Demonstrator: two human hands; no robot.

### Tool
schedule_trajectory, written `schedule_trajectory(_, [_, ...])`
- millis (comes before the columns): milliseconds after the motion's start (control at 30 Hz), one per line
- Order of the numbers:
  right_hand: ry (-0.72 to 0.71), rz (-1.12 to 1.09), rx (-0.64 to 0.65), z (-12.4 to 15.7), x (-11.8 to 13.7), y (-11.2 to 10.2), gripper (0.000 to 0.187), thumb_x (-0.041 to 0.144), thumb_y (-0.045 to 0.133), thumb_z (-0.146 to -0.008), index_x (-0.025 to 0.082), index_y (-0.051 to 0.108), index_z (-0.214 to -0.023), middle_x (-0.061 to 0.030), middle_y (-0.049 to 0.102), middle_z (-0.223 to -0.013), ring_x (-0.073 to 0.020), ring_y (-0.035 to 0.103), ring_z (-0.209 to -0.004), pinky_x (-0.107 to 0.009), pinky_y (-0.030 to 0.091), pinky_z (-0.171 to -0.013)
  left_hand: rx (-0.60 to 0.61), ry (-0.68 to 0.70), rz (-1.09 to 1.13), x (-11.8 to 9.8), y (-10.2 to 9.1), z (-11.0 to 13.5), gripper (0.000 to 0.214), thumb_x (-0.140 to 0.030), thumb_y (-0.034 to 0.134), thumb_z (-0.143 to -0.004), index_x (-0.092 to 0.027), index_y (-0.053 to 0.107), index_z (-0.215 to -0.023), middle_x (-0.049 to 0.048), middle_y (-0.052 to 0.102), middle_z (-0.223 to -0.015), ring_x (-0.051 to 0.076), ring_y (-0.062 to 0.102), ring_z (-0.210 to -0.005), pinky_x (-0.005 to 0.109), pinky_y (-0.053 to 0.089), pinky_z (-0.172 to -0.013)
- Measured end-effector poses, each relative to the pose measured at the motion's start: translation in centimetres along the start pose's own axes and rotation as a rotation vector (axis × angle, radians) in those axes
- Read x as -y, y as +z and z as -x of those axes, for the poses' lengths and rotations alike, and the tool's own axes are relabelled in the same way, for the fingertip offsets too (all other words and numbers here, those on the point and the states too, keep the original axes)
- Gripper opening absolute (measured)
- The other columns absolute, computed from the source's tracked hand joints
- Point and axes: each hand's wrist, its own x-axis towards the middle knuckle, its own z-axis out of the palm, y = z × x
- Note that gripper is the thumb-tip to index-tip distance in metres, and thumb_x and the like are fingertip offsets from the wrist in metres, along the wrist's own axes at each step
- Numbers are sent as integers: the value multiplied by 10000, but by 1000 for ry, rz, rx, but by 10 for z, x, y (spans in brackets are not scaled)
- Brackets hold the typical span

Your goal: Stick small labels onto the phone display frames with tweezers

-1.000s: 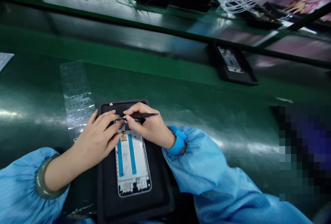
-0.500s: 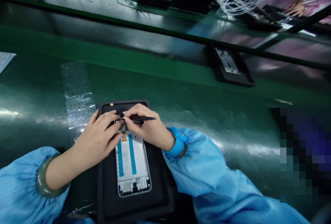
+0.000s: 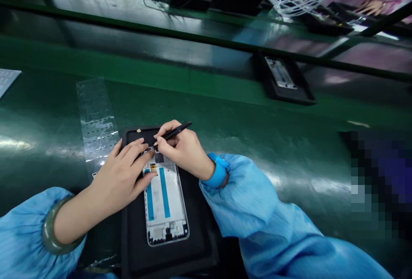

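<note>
A white phone frame with two blue strips lies in a black tray on the green bench. My right hand pinches black tweezers, whose tips touch the frame's top end. My left hand rests on the frame's upper left side, its fingers stretched towards the tweezer tips and pressing there. Both wrists are in blue sleeves; a green bangle is on the left one and a blue band on the right.
A clear film strip with small parts lies left of the tray. A second black tray with a phone frame sits on the belt behind. White cables and dark boxes stand at the far side. A white sheet is at the left edge.
My right hand has tipped the tweezers' rear end upwards and shifted slightly up and left. My left hand has stayed in place. The far tray has drifted left.
</note>
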Motion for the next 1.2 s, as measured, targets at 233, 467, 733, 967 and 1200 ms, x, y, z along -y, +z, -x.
schedule_trajectory(233, [-74,86,39,0,3,-1,69,137,510,-781,183,507,-833,6,577,-797,-92,588,-669,-209,505,-645,-11,-5,8,0,0,1,350,-363,423,-919,-147,496,-1185,137,512,-1243,288,411,-1227,543,348,-985])
schedule_trajectory(467, [-149,193,32,2,5,-2,88,128,517,-767,178,519,-839,-11,591,-816,-119,588,-748,-235,490,-706,1,-17,23,-1,-1,1,365,-359,413,-921,-136,488,-1200,147,513,-1240,297,411,-1225,546,354,-976])
schedule_trajectory(733, [-132,210,38,-1,6,-2,100,112,511,-751,178,505,-825,2,579,-785,-103,570,-680,-220,476,-661,-13,-6,12,-1,0,2,368,-358,397,-927,-130,483,-1204,152,498,-1252,293,405,-1228,551,346,-981])
schedule_trajectory(967, [-302,327,165,-1,14,-1,123,94,453,-780,169,511,-858,-37,578,-820,-135,566,-742,-251,470,-668,6,-17,14,-1,-1,1,371,-350,437,-909,-134,477,-1208,148,518,-1212,299,415,-1218,548,344,-984])
schedule_trajectory(1200, [17,7,41,-3,-4,-6,54,180,513,-790,181,507,-844,-5,587,-795,-114,602,-681,-223,484,-597,-4,-11,13,0,1,2,388,-367,413,-921,-150,475,-1237,146,501,-1256,287,394,-1245,546,337,-998])
